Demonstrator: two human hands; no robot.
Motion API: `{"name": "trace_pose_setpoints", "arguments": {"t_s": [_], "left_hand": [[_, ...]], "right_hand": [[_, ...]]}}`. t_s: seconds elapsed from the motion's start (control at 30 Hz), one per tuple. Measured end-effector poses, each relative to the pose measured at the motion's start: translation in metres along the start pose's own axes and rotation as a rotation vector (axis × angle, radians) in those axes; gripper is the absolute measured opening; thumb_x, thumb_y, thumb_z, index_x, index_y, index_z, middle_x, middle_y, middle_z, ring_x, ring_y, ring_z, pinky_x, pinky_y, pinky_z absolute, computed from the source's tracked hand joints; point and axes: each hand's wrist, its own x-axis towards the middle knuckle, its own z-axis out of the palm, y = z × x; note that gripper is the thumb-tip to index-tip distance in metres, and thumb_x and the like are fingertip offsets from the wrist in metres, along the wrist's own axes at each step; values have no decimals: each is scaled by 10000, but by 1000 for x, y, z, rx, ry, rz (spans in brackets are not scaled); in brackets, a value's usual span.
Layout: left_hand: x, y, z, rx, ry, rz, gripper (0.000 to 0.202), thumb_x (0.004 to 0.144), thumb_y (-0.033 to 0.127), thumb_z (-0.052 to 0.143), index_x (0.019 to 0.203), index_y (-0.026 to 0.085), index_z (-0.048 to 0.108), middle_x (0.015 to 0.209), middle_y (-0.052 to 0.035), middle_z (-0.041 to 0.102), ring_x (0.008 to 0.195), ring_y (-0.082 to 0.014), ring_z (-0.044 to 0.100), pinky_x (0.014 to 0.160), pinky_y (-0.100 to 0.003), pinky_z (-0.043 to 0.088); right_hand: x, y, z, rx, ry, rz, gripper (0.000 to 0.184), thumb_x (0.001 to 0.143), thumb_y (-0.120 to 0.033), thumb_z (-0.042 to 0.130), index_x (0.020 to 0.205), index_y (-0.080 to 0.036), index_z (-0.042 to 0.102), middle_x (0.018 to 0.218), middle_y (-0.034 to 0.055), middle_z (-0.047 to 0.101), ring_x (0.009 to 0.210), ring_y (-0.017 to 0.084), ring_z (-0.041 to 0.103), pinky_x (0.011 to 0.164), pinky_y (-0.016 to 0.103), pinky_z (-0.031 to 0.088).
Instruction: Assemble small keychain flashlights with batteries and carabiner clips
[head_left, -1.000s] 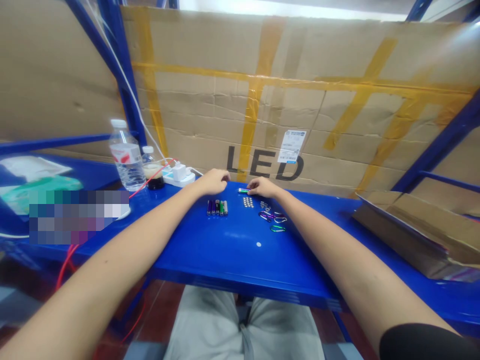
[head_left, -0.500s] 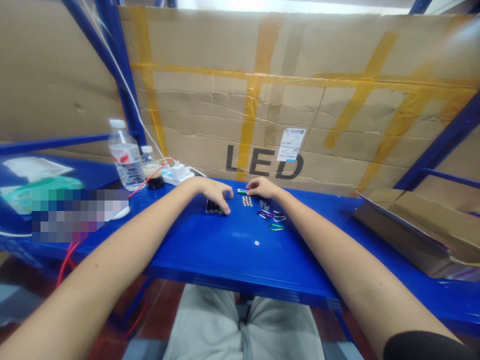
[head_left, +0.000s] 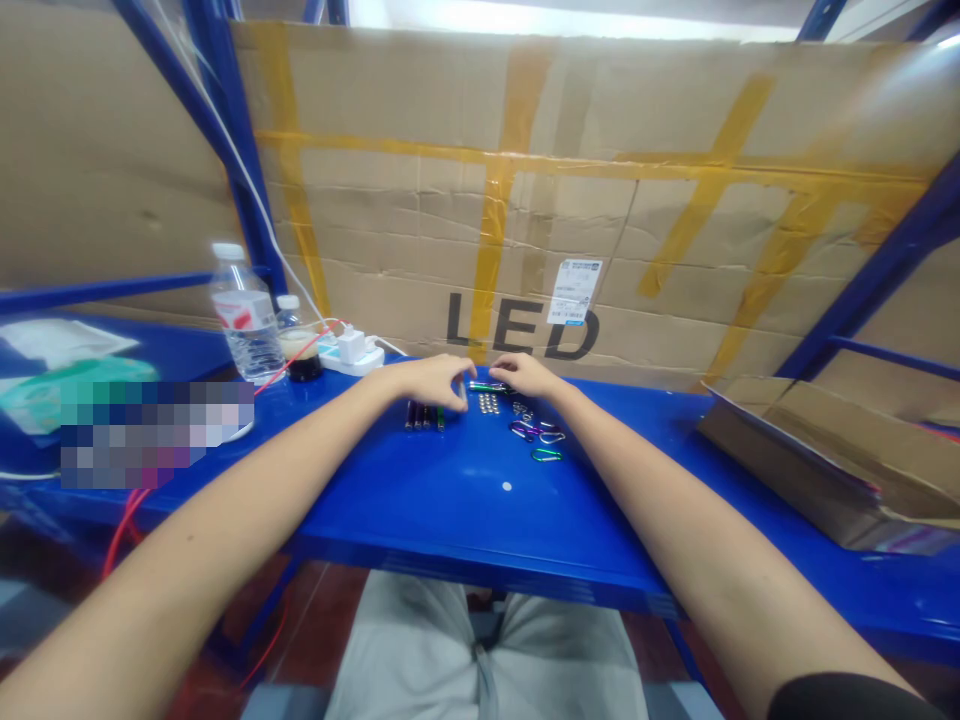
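Observation:
My left hand (head_left: 441,378) hovers over the table with thumb and forefinger curved apart and nothing visible between them. Below it stands a row of slim metal tubes (head_left: 418,416), dark ones plus a green one at the right end. My right hand (head_left: 525,374) pinches a small green metal tube (head_left: 482,387) lying crosswise at the back. Just in front of that tube sit several small silver button-like pieces (head_left: 489,404) in neat rows. Purple and silver carabiners (head_left: 534,431) lie jumbled with small rings, and a green carabiner (head_left: 547,455) lies nearer me.
On the blue table (head_left: 450,510) is a small white disc (head_left: 507,486). At left stand a water bottle (head_left: 246,320), a smaller bottle of dark liquid (head_left: 301,362) and a power strip (head_left: 360,355). An open cardboard box (head_left: 795,480) is at right. A big carton (head_left: 420,220) closes off the back.
My left thumb and forefinger have shifted slightly right and off the row of tubes, uncovering its green end tube. My right hand stays at the green tube. The view has shifted slightly.

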Motion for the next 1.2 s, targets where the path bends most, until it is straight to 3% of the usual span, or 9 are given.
{"name": "trace_pose_setpoints", "arguments": {"t_s": [0.1, 0.2, 0.27, 0.33, 0.53, 0.63, 0.8, 0.97, 1.2], "left_hand": [[5, -1, 4, 91, 275, 115, 566, 756, 376, 677, 1273, 182, 551, 1232, -134, 628, 1150, -280, 575, 986, -393, 455], [6, 6, 6, 149, 433, 198, 563, 802, 366, 665, 1306, 177, 501, 1276, -136, 577, 1212, -287, 528, 1041, -413, 414], [6, 15, 8, 171, 489, 243, 545, 826, 346, 649, 1315, 179, 476, 1283, -131, 561, 1231, -290, 508, 1057, -424, 395], [5, 27, 12, 177, 510, 289, 529, 848, 342, 637, 1322, 190, 457, 1285, -131, 558, 1234, -294, 504, 1059, -434, 387], [13, 45, 26, 159, 581, 351, 594, 880, 381, 644, 1378, 162, 404, 1366, -160, 530, 1274, -283, 489, 1073, -416, 383], [16, 36, 27, 211, 482, 264, 272, 966, 283, 481, 1196, 171, 573, 1199, -123, 636, 1163, -258, 565, 1005, -406, 419], [13, 16, 28, 228, 148, 193, 204, 893, 194, 486, 945, 194, 683, 970, -79, 707, 902, -222, 637, 805, -338, 463], [12, 16, 31, 186, 113, 228, 230, 875, 216, 498, 992, 184, 695, 1008, -90, 709, 896, -220, 634, 774, -320, 459], [13, 18, 30, 182, 28, 266, 189, 842, 193, 533, 902, 170, 710, 911, -77, 702, 836, -192, 619, 752, -287, 430]], "right_hand": [[-4, -8, -11, -46, 140, 19, 194, 919, -246, 579, 951, -130, 730, 1016, 113, 745, 919, 204, 656, 869, 327, 490], [-19, -26, -23, 115, 153, 17, 208, 922, -269, 576, 931, -122, 722, 977, 119, 744, 874, 192, 654, 842, 328, 509], [-35, -41, -27, 324, 5, -5, 237, 930, -305, 564, 979, -127, 713, 986, 113, 745, 864, 176, 660, 819, 315, 530], [-52, -53, -27, 399, -50, -34, 200, 878, -306, 624, 955, -143, 710, 938, 81, 741, 829, 163, 655, 808, 310, 535], [-74, -49, -31, 441, 79, 60, 43, 778, -177, 653, 785, -139, 672, 765, 54, 708, 657, 130, 614, 688, 288, 528], [-71, -35, -39, 413, 133, 119, 17, 762, -131, 645, 748, -140, 644, 809, 88, 729, 702, 157, 646, 669, 293, 528], [-71, -29, -46, 394, 124, 155, 182, 713, -49, 632, 854, -162, 604, 836, 96, 738, 762, 207, 684, 664, 329, 542], [-78, -40, -43, 292, 53, 44, 106, 723, -117, 668, 805, -164, 622, 800, 57, 715, 792, 191, 672, 750, 325, 531], [-84, -58, -38, 182, -74, -10, 169, 686, -246, 724, 816, -159, 661, 704, 13, 660, 688, 158, 594, 651, 283, 455]]}}
